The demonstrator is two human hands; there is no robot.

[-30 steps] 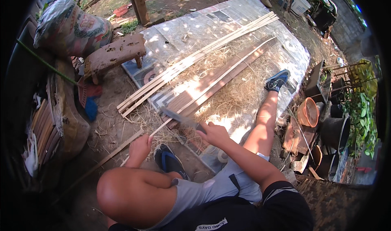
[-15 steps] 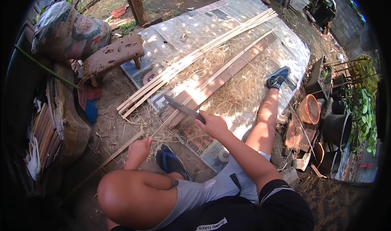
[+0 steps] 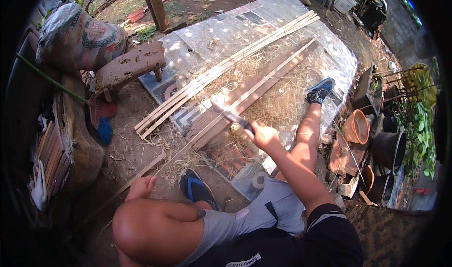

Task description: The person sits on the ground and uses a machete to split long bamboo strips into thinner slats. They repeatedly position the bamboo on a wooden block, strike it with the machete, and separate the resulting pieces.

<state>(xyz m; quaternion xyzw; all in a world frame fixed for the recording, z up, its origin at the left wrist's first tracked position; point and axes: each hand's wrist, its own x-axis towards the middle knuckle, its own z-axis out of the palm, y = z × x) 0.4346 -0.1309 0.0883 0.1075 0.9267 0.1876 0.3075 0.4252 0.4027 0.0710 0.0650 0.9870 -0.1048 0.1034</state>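
My right hand (image 3: pixel 263 136) is wrapped round the dark handle of a knife (image 3: pixel 231 117). Its blade points to the left and lies across a long, thin pale wooden strip (image 3: pixel 256 89). That strip runs lengthwise over a brown plank (image 3: pixel 207 119), and its near end reaches down to my left hand (image 3: pixel 142 188). With its fingers closed, my left hand grips this end beside my bent knee. Another strip (image 3: pixel 146 170) slants over the ground just beyond my left hand. Curly shavings (image 3: pixel 270 104) are heaped around the plank.
Several pale strips (image 3: pixel 216 76) lie on a printed sheet (image 3: pixel 278 13) left of the plank. A brown bench (image 3: pixel 129 65) and a stuffed sack (image 3: pixel 80 36) stand at the left. An orange pot (image 3: pixel 357 127) and dark buckets (image 3: pixel 390 149) are at the right. My sandalled feet flank the plank's near end.
My left hand has drawn back toward my knee, down and left. My right hand and the knife have shifted right and slightly farther away along the strip.
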